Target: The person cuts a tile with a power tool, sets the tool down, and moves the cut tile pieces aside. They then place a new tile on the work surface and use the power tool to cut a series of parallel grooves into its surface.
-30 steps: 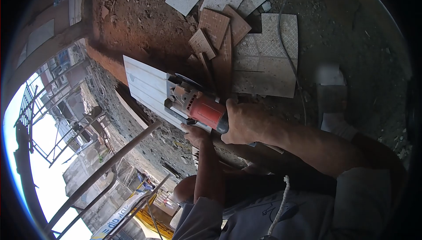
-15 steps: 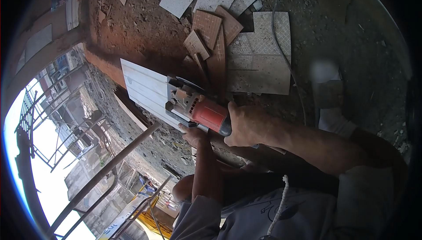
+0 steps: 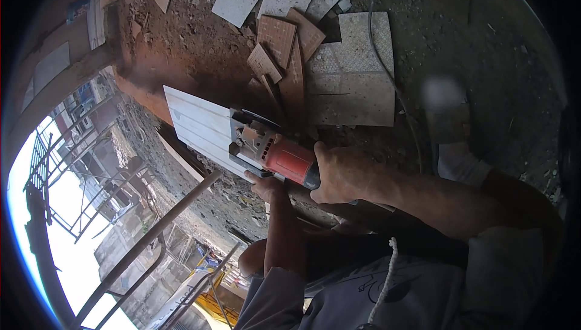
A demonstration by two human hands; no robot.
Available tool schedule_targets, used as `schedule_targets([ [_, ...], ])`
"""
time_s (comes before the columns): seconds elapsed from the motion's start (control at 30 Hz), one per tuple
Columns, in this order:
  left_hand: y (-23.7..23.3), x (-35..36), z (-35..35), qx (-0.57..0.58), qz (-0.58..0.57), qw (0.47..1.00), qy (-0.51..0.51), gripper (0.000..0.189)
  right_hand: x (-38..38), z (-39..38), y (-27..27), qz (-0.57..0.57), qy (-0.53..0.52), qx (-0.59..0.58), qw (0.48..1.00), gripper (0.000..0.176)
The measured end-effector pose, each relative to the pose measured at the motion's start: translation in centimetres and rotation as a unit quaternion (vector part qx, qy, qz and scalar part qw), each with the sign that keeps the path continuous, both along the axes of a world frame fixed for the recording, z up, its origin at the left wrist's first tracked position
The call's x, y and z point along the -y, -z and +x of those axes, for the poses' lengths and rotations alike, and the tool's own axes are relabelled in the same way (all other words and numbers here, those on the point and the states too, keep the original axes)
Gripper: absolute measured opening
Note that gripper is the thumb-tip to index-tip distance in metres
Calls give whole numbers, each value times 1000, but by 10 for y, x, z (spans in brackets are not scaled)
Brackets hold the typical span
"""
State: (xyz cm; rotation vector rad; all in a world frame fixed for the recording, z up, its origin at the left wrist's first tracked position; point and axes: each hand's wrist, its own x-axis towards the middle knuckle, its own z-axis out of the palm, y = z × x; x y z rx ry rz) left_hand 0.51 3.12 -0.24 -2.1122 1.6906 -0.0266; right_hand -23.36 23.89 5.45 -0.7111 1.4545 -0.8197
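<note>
My right hand (image 3: 342,174) is wrapped around the rear body of a red power tile cutter (image 3: 289,159). Its metal base plate rests on a long white tile (image 3: 196,125) with faint stripes. The round blade (image 3: 257,116) shows along the tile's upper edge in the head view; where it meets the tile is hidden by the tool. My left hand (image 3: 264,186) grips the tile's near edge, right beside the cutter's base, its fingers closed on the tile and partly out of sight.
Brown broken tiles (image 3: 277,39) and pale patterned tiles (image 3: 363,82) lie on the dirt past the cutter. A grey cable (image 3: 387,73) runs across the patterned tiles. A metal pole (image 3: 163,224) slants at the left. Reddish dust (image 3: 154,58) covers ground beyond the tile.
The view has shifted slightly, so the ground tiles sit a little more left and higher. Both hands keep their holds; the cutter stays at about the same place on the tile.
</note>
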Motion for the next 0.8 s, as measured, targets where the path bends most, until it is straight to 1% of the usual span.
schedule_targets([
  [0.17,9,7,16,-34,-10,999,12,74,-3,1,0,7,-4,5,1000,62],
  [0.27,8,6,17,-25,-10,999,28,71,-5,3,0,11,-1,-5,1000,62],
  [0.37,11,8,22,-48,-14,999,17,69,-7,4,0,14,1,8,1000,61],
  [0.47,5,2,12,-55,-11,998,21,69,-8,5,0,10,6,7,1000,60],
  [0.57,13,8,24,-71,-23,997,19,70,-9,4,-2,18,-18,10,1000,62],
  [0.63,12,7,24,-75,-21,997,20,71,-11,7,0,3,11,0,1000,59],
  [0.7,13,10,29,-78,-18,997,21,72,-13,9,1,4,11,-2,1000,60],
  [0.77,21,18,42,-97,-11,995,11,76,-14,10,1,4,11,-4,1000,60],
  [0.8,18,15,38,-97,-11,995,11,76,-15,11,1,2,11,-5,1000,60],
])
